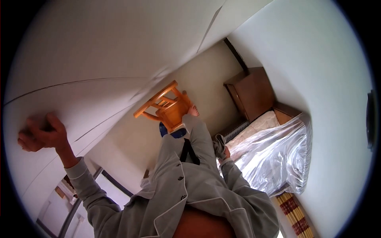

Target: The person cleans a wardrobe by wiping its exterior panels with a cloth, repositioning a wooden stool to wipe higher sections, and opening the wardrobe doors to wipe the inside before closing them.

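Note:
At the left, my left hand point(43, 133) is raised against a large white panelled surface point(91, 55). Its fingers are curled, and whatever may lie inside them is hidden. Low beside my right thigh, my right hand point(227, 153) grips a crumpled grey cloth point(218, 146); part of the hand is covered by it. Below me is an orange-brown wooden chair point(173, 113), with a bare foot point(193, 110) at its seat. Dark blue slippers point(178, 133) lie on the floor by the chair.
A bed at the right has a mattress under clear plastic sheeting point(274, 152). Beyond it stands a brown wooden cabinet-like piece point(254, 93). A yellow and maroon patterned curtain point(295, 214) hangs at lower right. Dark window framing point(69, 218) shows at lower left.

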Demonstrator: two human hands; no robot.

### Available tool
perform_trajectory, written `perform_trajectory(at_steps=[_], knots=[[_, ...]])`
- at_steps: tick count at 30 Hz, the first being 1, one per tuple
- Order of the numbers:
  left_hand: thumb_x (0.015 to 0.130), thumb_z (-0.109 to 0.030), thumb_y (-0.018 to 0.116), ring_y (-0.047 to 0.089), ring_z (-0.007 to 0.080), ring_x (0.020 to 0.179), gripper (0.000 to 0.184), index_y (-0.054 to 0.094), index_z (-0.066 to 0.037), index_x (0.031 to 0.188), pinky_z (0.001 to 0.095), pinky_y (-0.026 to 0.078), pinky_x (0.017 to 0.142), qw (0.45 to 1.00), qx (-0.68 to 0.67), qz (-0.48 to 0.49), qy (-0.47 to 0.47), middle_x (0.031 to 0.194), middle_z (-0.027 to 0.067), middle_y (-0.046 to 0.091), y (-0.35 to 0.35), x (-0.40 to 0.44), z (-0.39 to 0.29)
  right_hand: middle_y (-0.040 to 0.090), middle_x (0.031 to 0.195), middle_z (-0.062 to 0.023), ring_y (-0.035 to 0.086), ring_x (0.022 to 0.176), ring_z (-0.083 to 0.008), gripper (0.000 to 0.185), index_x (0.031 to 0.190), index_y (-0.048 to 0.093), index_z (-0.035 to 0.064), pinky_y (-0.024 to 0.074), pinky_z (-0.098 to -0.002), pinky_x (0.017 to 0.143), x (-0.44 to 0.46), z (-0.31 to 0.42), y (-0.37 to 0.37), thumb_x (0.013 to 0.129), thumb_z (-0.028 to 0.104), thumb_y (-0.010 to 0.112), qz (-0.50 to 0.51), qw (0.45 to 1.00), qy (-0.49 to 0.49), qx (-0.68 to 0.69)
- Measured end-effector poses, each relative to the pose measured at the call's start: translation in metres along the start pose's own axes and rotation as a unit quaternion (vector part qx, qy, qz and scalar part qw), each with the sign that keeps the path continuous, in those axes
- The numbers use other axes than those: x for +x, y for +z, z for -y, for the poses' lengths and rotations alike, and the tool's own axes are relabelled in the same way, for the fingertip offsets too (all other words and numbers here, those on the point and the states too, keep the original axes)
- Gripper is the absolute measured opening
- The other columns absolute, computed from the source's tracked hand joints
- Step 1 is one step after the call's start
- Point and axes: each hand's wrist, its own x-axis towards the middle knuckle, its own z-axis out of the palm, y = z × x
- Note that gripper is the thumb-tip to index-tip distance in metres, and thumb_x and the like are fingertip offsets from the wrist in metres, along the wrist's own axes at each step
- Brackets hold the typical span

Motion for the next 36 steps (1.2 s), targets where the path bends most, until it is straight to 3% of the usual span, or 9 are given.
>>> perform_trajectory(at_steps=[3,7,9,14,23,25,28,33,36], knots=[[0.086,-0.047,0.066,0.025,0.0353,0.132,0.056,0.059,-0.005,0.124,0.0531,0.023,0.106,0.998,-0.036,-0.045,0.029,0.143,0.016,0.033,0.002,0.007,0.003,0.065,0.117,-0.0092,0.061,0.106,-0.0208,0.034,0.124,0.058,0.0018,0.0494,-0.0341,0.094,0.023,-0.004,0.009,0.099,0.023,0.049,0.018,0.927,0.116,0.358],[0.086,-0.048,0.068,0.031,0.0324,0.128,0.056,0.061,-0.005,0.121,0.0478,0.026,0.106,0.998,-0.036,-0.039,0.021,0.136,0.015,0.04,0.007,-0.024,0.016,0.06,0.126,-0.011,0.059,0.112,-0.0227,0.037,0.13,0.053,0.0009,0.0465,-0.0341,0.099,0.073,-0.029,0.023,0.101,0.022,0.047,0.077,0.945,0.017,0.317],[0.085,-0.046,0.069,0.044,0.029,0.11,0.055,0.058,-0.006,0.12,0.0371,0.04,0.085,0.999,0.02,-0.004,0.024,0.125,0.0127,0.047,0.007,-0.05,0.015,0.059,0.128,-0.0118,0.058,0.114,-0.0229,0.038,0.134,0.051,0.0016,0.0448,-0.0335,0.101,0.097,-0.001,0.043,0.1,0.02,0.048,0.092,0.923,0.008,0.373],[0.085,-0.045,0.07,0.038,0.0326,0.125,0.058,0.059,-0.005,0.126,0.0461,0.036,0.095,0.997,-0.073,-0.02,0.007,0.127,0.0143,0.052,0.007,-0.158,-0.006,0.051,0.141,-0.0117,0.051,0.126,-0.0279,0.049,0.141,0.045,0.0033,0.0406,-0.0412,0.108,0.123,-0.016,0.073,0.101,0.032,0.043,0.107,0.944,-0.12,0.287],[0.09,-0.037,0.06,0.048,0.0372,0.123,0.049,0.055,-0.013,0.133,0.0507,0.037,0.093,0.995,-0.083,-0.026,-0.046,0.13,0.0171,0.056,0.009,-0.281,-0.007,0.058,0.131,-0.0141,0.057,0.118,-0.0252,0.042,0.136,0.049,0.0031,0.0458,-0.0363,0.101,0.038,-0.126,0.154,0.099,0.023,0.05,0.153,0.78,-0.191,0.576],[0.091,-0.037,0.059,0.048,0.0364,0.123,0.049,0.055,-0.014,0.134,0.051,0.035,0.095,0.995,-0.081,-0.002,-0.05,0.13,0.0166,0.055,0.007,-0.278,-0.008,0.059,0.131,-0.0138,0.057,0.118,-0.0261,0.043,0.135,0.05,0.004,0.0457,-0.0375,0.101,0.03,-0.154,0.18,0.099,0.028,0.048,-0.071,0.907,-0.3,0.289],[0.091,-0.034,0.059,0.048,0.0347,0.123,0.047,0.054,-0.016,0.134,0.0507,0.034,0.097,0.995,-0.093,0.032,-0.035,0.132,0.0152,0.054,0.006,-0.284,-0.008,0.06,0.128,-0.0127,0.058,0.117,-0.0245,0.04,0.133,0.052,0.0046,0.0454,-0.0373,0.102,-0.032,-0.153,0.19,0.099,0.025,0.049,-0.145,0.92,-0.338,0.132],[0.091,-0.029,0.058,0.047,0.0315,0.127,0.044,0.054,-0.019,0.134,0.0491,0.037,0.097,0.995,-0.062,0.08,-0.026,0.134,0.0127,0.053,0.002,-0.278,-0.01,0.064,0.12,-0.0093,0.062,0.11,-0.024,0.039,0.127,0.055,0.0042,0.047,-0.0351,0.097,-0.086,-0.179,0.203,0.093,0.021,0.059,-0.184,0.919,-0.284,0.205],[0.091,-0.028,0.058,0.045,0.03,0.131,0.045,0.054,-0.02,0.135,0.0503,0.038,0.099,0.996,-0.088,-0.023,-0.027,0.136,0.0113,0.053,0.009,-0.282,-0.016,0.065,0.118,-0.0085,0.062,0.108,-0.0245,0.039,0.125,0.056,0.0042,0.0477,-0.0353,0.096,-0.089,-0.211,0.209,0.091,0.022,0.062,-0.107,0.909,-0.248,0.316]])
